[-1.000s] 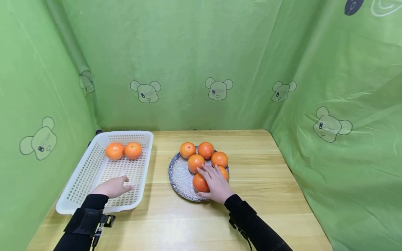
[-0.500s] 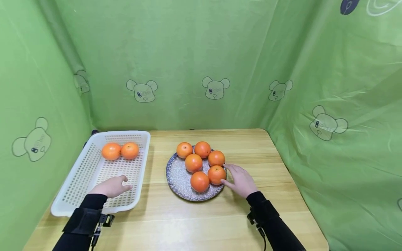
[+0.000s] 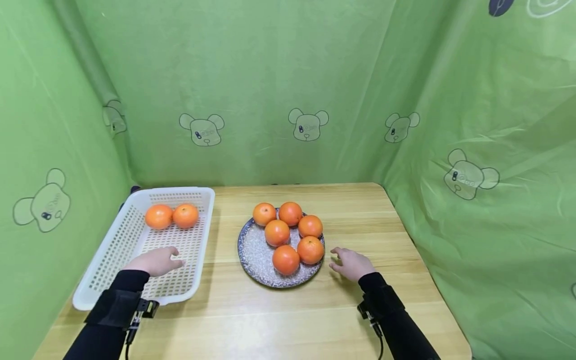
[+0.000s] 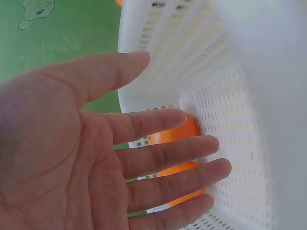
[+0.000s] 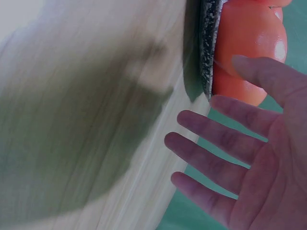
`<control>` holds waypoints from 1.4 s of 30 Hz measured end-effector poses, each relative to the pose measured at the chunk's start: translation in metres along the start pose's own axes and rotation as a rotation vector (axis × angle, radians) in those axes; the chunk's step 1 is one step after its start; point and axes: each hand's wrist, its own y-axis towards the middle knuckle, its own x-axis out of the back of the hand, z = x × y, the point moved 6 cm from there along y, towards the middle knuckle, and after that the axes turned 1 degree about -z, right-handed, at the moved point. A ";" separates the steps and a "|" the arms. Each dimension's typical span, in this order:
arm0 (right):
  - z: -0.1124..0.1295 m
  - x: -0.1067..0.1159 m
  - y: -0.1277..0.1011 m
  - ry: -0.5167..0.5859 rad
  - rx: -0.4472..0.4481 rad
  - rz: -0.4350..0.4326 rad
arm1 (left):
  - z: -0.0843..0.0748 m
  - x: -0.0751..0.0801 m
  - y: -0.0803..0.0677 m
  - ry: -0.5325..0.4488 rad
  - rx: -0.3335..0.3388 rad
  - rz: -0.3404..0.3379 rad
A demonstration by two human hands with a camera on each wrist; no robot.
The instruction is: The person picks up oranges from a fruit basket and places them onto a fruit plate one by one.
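My left hand (image 3: pixel 152 261) hovers over the near part of a white perforated plastic basket (image 3: pixel 203 260), holding nothing. In the left wrist view its fingers (image 4: pixel 168 158) are spread and straight. Two oranges, a left one (image 3: pixel 159 216) and a right one (image 3: pixel 186 216), lie side by side at the basket's far end. My right hand (image 3: pixel 353 264) is just right of a speckled blue-rimmed plate (image 3: pixel 258 257), its fingers extended and its palm bare in the right wrist view. Several oranges rest on the plate; the nearest to that hand is the right-edge orange (image 3: pixel 310 249), apart from the fingertips.
Basket and plate stand on a light wooden table (image 3: pixel 252 325), the basket at the left and the plate near the middle. Green fabric (image 3: pixel 252 65) with bear prints encloses the table at the back and both sides. Cameras with cables are strapped to both wrists.
My right hand has moved off the front oranges on the plate, rightward past the rim, leaving them there. The left hand has stayed over the basket. The head view has shifted slightly.
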 end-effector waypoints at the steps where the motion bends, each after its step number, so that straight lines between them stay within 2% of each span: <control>1: 0.000 0.000 0.000 0.001 -0.001 0.006 | 0.001 0.003 0.002 0.006 0.009 0.012; 4: 0.001 0.001 0.000 0.010 -0.002 0.018 | 0.004 0.017 0.010 0.026 0.009 0.041; 6: 0.002 0.002 0.000 0.015 -0.003 0.027 | 0.005 0.029 0.018 0.042 -0.006 0.021; 8: 0.002 0.002 0.000 0.017 -0.004 0.033 | 0.008 0.040 0.028 0.061 -0.027 -0.026; 11: 0.003 0.002 -0.001 0.022 -0.008 0.037 | 0.014 0.056 0.045 0.090 -0.040 -0.152; 15: 0.003 0.004 -0.003 0.027 -0.017 0.028 | 0.022 0.067 0.071 0.104 0.006 -0.284; 17: 0.003 0.003 -0.004 0.027 -0.024 0.021 | 0.025 0.065 0.083 0.090 0.015 -0.312; 20: 0.002 0.001 -0.007 0.016 -0.034 0.010 | 0.029 0.052 0.097 0.061 0.017 -0.321; 23: 0.002 -0.001 -0.009 0.004 -0.038 -0.001 | 0.034 0.037 0.105 0.038 0.022 -0.311; 26: 0.001 0.002 -0.010 0.001 -0.039 -0.022 | 0.036 0.030 0.110 0.041 0.032 -0.295; 31: 0.002 0.003 -0.011 0.006 -0.042 -0.037 | 0.031 0.027 0.101 0.070 0.005 -0.325; 36: 0.004 0.005 -0.007 -0.007 -0.021 -0.043 | 0.032 0.036 0.097 0.065 0.012 -0.348; 39: 0.006 0.005 -0.004 -0.011 -0.010 -0.044 | 0.037 0.035 0.098 0.059 0.019 -0.319; 42: 0.011 0.004 -0.003 -0.004 0.004 -0.044 | 0.042 0.022 0.098 0.042 0.008 -0.254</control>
